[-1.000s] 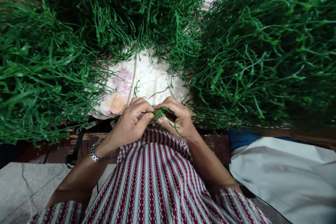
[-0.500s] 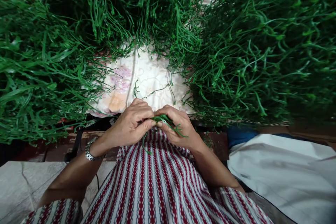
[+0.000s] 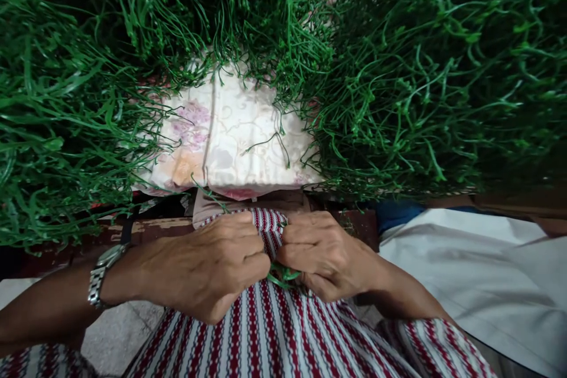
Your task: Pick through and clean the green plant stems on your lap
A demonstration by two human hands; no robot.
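My left hand [image 3: 217, 266], with a metal watch [image 3: 104, 269] at its wrist, is closed in a fist in front of the striped garment. A thin green stem [image 3: 210, 194] sticks out above its knuckles. My right hand [image 3: 325, 254] is also closed, a short gap away from the left. Green branching stems [image 3: 283, 276] show between the two fists, under the right fingers. How the fingers grip them is mostly hidden behind the backs of the hands.
Heaped green stems lie to the left [image 3: 62, 112], at the back [image 3: 248, 0] and to the right [image 3: 425, 88]. Between them shows a floral cloth [image 3: 239, 153] with a loose stem [image 3: 270, 142]. White sheeting [image 3: 460, 266] hangs at the lower right.
Both hands have come down and nearer my body, from thumbs meeting over the stems to fists slightly apart with knuckles up. The view has shifted a little.
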